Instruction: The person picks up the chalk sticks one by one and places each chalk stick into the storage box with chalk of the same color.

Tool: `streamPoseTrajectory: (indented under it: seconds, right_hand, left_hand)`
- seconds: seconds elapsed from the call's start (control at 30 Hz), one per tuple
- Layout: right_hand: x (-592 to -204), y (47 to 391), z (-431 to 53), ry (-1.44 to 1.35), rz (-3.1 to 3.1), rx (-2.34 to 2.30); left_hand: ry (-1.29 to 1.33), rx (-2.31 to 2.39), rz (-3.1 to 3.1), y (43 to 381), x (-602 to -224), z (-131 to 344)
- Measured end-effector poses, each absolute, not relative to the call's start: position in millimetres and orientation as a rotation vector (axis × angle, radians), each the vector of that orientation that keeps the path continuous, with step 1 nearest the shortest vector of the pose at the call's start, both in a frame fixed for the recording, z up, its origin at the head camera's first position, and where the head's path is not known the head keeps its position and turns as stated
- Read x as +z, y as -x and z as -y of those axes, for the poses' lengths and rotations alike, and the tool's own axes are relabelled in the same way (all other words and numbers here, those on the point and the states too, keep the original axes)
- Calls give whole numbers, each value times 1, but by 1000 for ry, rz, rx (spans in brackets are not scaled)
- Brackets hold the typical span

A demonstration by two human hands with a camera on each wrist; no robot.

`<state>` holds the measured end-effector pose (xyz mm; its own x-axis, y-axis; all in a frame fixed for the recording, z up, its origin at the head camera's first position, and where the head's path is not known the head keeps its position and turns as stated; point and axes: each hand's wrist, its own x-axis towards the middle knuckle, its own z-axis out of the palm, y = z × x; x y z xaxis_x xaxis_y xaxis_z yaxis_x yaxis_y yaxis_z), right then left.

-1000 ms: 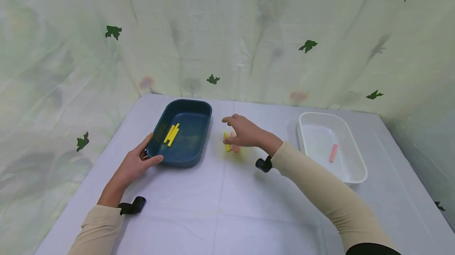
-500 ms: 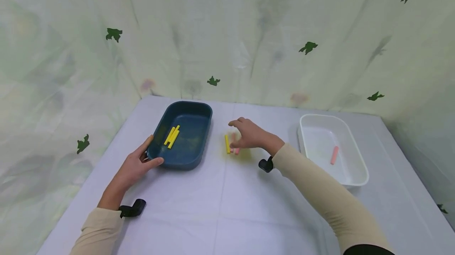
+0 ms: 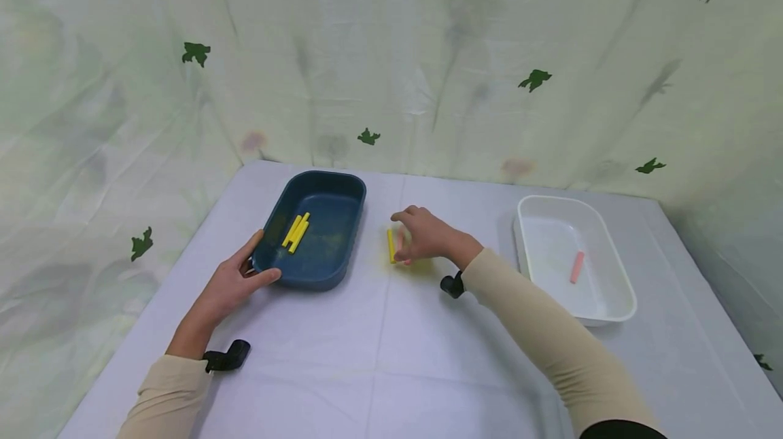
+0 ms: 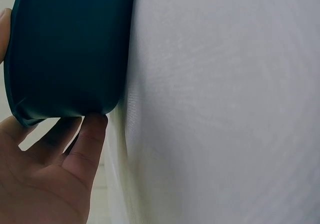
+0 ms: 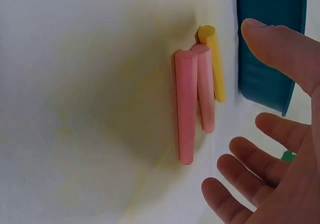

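So the right hand (image 3: 428,235) is way nearer the three chalk sticks (image 5: 205,89), mid-frame in the head view. It hangs about over the two pink ones (image 5: 186,109), thumb and fingers spread apart, nothing between them. Sticks lie side by side, long axis roughly up-down in the frame, yellow one (image 3: 391,247) leftmost. Can't quite tell if a fingertip touches pink there. Left hand (image 3: 228,289) grips the blue tub (image 3: 330,221) at its lower-left corner. No readable labels or writing
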<state>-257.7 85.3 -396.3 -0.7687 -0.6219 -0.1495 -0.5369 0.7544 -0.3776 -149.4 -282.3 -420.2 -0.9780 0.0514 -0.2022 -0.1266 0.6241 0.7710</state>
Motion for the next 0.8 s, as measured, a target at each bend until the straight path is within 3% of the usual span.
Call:
streamPoseTrajectory:
  seconds: [0.8]
  right_hand:
    - [-407, 261, -79, 821, -2672, -392]
  left_hand:
    - [72, 1270, -2639, 151, -422, 282]
